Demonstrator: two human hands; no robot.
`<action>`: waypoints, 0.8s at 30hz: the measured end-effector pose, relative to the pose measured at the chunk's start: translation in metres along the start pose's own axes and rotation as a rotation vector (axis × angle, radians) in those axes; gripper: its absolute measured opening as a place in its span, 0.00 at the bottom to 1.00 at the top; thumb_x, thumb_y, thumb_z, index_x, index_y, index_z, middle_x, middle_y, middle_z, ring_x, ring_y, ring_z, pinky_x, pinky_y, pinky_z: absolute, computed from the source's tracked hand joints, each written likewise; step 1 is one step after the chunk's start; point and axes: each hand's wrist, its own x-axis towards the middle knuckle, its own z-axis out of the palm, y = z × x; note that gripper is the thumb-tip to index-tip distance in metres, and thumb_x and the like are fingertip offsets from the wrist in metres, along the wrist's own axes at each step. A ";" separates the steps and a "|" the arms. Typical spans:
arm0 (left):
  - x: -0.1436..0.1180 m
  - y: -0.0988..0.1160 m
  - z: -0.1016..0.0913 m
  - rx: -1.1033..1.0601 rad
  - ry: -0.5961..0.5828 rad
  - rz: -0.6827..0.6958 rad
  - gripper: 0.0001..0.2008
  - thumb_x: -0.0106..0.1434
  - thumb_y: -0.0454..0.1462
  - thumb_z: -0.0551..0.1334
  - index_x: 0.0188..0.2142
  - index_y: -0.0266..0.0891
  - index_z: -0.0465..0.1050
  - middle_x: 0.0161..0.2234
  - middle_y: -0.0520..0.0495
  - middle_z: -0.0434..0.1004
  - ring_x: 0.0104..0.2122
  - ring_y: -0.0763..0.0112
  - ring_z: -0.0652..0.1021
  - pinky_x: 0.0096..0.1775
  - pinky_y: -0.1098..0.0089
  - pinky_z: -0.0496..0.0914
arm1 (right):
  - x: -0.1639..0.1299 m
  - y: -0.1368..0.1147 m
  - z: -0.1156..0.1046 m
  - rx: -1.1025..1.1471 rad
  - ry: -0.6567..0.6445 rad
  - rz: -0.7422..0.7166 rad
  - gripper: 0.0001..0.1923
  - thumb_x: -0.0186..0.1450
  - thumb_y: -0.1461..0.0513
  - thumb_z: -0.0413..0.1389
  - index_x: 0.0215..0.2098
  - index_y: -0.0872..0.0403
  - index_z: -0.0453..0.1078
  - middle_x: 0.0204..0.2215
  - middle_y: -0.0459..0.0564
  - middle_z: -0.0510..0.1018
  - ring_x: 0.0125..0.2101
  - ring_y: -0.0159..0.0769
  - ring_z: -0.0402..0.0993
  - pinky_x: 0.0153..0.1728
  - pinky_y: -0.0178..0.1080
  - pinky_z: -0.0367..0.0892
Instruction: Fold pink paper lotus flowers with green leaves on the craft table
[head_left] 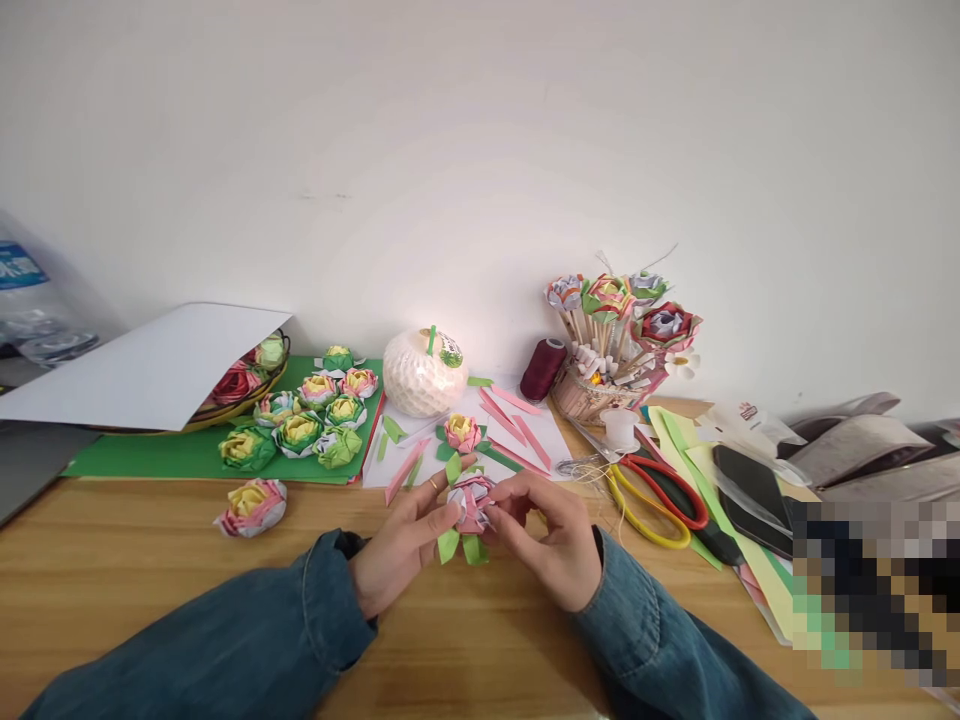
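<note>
Setting: wooden table (150, 590) against a white wall.
Hands: I see my left hand (401, 545) and right hand (551, 540) pinching a half-folded paper flower (471, 505) above the table.
Done: finished flowers (300, 420) crowd the green sheet (150, 455).
Left: loose pink strips (517, 425) lie unused beyond; I judge this bloom unfinished.

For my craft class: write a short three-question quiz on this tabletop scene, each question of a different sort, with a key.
1. True or false: both hands hold the paper flower.
2. Which lies nearest the right hand? A. scissors B. thread spool C. green sheet
3. Fill in: the lone flower left of the left hand rests on the bare ____ table.

Key: 1. True: fingers of both hands pinch it above the table. 2. A: the scissors lie just right of that hand. 3. Wooden.
</note>
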 end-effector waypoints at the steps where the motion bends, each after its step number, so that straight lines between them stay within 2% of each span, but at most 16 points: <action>1: 0.000 0.000 0.000 -0.005 -0.012 -0.020 0.24 0.54 0.38 0.64 0.51 0.44 0.63 0.47 0.45 0.70 0.46 0.62 0.71 0.46 0.66 0.64 | 0.000 -0.001 -0.001 0.004 -0.008 0.005 0.03 0.58 0.64 0.54 0.28 0.57 0.67 0.18 0.46 0.71 0.18 0.27 0.63 0.21 0.31 0.62; 8: 0.002 -0.003 -0.003 0.018 -0.014 -0.011 0.24 0.53 0.39 0.65 0.50 0.43 0.64 0.46 0.44 0.70 0.45 0.61 0.71 0.43 0.67 0.66 | 0.002 -0.002 -0.002 -0.063 -0.008 -0.047 0.01 0.57 0.66 0.54 0.27 0.56 0.66 0.19 0.45 0.68 0.19 0.27 0.60 0.20 0.31 0.60; 15: 0.003 -0.001 -0.001 0.133 0.055 0.109 0.27 0.50 0.39 0.67 0.50 0.47 0.63 0.47 0.47 0.70 0.48 0.61 0.68 0.45 0.66 0.65 | 0.000 0.000 -0.002 -0.105 -0.006 -0.068 0.01 0.58 0.65 0.53 0.30 0.56 0.66 0.21 0.45 0.68 0.21 0.28 0.61 0.21 0.32 0.61; 20: 0.003 -0.003 -0.005 0.165 0.022 0.153 0.28 0.51 0.37 0.66 0.51 0.48 0.61 0.47 0.48 0.69 0.48 0.64 0.67 0.46 0.69 0.64 | -0.001 0.000 -0.001 -0.110 0.022 -0.119 0.02 0.58 0.66 0.54 0.31 0.55 0.65 0.22 0.46 0.69 0.21 0.28 0.61 0.21 0.32 0.61; 24: 0.004 -0.005 -0.008 0.182 -0.032 0.178 0.28 0.52 0.34 0.66 0.52 0.49 0.60 0.45 0.49 0.70 0.44 0.70 0.69 0.44 0.73 0.64 | 0.000 -0.003 -0.002 -0.096 0.051 -0.172 0.03 0.58 0.67 0.55 0.30 0.55 0.64 0.23 0.46 0.70 0.21 0.28 0.62 0.20 0.31 0.62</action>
